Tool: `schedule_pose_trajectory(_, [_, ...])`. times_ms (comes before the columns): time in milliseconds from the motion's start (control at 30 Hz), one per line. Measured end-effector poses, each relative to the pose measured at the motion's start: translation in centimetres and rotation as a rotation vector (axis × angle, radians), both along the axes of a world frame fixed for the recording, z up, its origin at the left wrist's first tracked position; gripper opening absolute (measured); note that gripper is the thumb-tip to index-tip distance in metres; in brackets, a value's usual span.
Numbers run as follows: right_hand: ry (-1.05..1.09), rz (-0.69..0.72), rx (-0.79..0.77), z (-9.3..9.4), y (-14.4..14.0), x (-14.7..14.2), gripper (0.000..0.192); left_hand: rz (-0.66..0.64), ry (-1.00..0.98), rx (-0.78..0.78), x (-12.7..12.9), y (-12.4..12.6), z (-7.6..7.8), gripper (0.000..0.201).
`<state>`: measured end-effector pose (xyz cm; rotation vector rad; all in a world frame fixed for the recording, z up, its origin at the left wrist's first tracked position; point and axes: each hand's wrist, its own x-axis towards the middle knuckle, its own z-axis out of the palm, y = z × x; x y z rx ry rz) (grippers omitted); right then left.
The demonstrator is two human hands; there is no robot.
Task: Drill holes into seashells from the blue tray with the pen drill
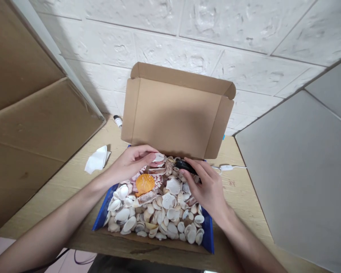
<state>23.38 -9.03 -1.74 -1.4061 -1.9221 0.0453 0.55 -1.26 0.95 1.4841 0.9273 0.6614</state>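
Observation:
My left hand (140,161) pinches a white seashell (159,157) at the back of an open cardboard box (96,223) with blue sides. In my right hand (206,182) is a black hand-held tool (184,165), its narrow end toward that shell; its exact kind I cannot make out. Under both hands the box is filled with many loose seashells (170,201). An orange scallop shell (144,184) stands out near the middle, over purple-speckled scallops. My right palm hides the tool's rear part.
The box's lid (176,110) stands raised against the white brick-pattern wall (159,49). White crumpled paper (96,159) and a small dark-capped bottle (118,121) lie left. A white cable with a switch (226,167) runs right. Large cardboard (31,125) flanks the table's left side.

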Motion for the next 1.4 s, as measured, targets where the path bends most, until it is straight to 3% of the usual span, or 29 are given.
schedule_pose_trajectory(200, [-0.029, 0.017, 0.042, 0.02, 0.13, 0.13, 0.030, -0.148, -0.097, -0.061, -0.64, 0.43, -0.34, 0.033])
schedule_pose_trajectory(400, [-0.054, 0.022, 0.066, 0.06, 0.14, 0.27, 0.033, -0.169, -0.160, -0.169, -0.67, 0.43, -0.59, 0.033])
schedule_pose_trajectory(600, [-0.063, 0.010, 0.072, 0.10, 0.16, 0.27, 0.033, -0.205, -0.041, -0.104, -0.92, 0.74, -0.92, 0.035])
schedule_pose_trajectory(1133, [-0.074, 0.023, 0.043, 0.08, 0.11, 0.21, 0.031, -0.268, -0.120, -0.133, -0.53, 0.50, -0.16, 0.025])
schedule_pose_trajectory(1400, [-0.091, 0.010, 0.124, 0.35, 0.00, 0.20, 0.034, -0.283, -0.066, -0.143, -0.62, 0.59, -0.47, 0.024])
